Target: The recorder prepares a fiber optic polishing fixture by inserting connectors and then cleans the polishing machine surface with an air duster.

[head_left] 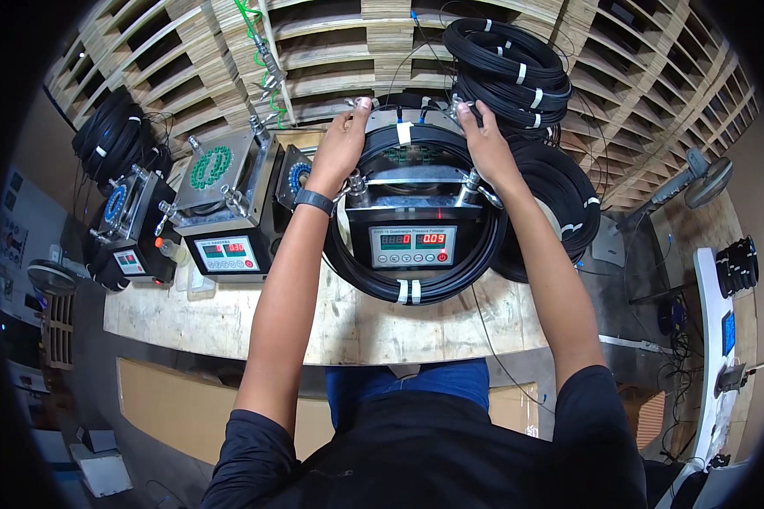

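Note:
On the bench in front of me stands a black polishing machine with a red digital display (pixel 412 247) and a metal top plate. A large coil of black cable (pixel 409 297), bound with white tape, rings the machine's front and lies across its top. My left hand (pixel 341 148) reaches to the machine's far left corner, its fingers closed about a metal corner post. My right hand (pixel 487 146) is at the far right corner, thumb and fingers around the matching metal post (pixel 458 102). Two near corner posts, left (pixel 358 188) and right (pixel 468 188), are untouched. The coil partly hides green connectors on the plate.
To the left stand a second polishing machine (pixel 225 254) with a green ring of connectors and a smaller machine (pixel 129 261). Black cable coils (pixel 514 72) are stacked at the back right. A fan (pixel 706 180) is at the right. A loose cable hangs over the bench's front edge (pixel 433 363).

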The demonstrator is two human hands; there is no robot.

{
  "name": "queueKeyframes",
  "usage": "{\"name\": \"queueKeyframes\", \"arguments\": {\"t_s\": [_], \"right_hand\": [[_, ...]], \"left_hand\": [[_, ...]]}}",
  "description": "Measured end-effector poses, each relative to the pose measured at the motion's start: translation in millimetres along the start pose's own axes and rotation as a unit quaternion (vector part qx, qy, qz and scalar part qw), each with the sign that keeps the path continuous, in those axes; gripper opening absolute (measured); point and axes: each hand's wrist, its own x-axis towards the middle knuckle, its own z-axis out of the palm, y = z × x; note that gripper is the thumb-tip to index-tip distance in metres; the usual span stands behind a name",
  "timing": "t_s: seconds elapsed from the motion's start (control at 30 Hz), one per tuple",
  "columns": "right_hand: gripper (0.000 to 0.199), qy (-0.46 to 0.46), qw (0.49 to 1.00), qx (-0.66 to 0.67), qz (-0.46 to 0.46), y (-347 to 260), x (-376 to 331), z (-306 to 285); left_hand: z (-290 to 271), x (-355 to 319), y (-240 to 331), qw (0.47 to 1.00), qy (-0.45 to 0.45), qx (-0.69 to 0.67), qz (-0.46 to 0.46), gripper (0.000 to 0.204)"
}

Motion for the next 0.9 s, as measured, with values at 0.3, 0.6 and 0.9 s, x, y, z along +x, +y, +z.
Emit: {"name": "queueKeyframes", "arguments": {"t_s": [0.3,0.6,0.9], "right_hand": [[0.101,0.017,0.999,-0.047,0.003,7,6,3],[0.104,0.105,0.991,-0.025,-0.077,22,12,8],[0.111,-0.006,0.999,-0.047,0.019,-2,1,-1]], "left_hand": [[7,4,-11,1.0,0.024,0.005,-0.003,0.102],[-6,-8,8,0.963,-0.068,-0.248,-0.076,0.094],[-3,-1,-9,0.999,0.037,-0.025,-0.014,0.086]]}}
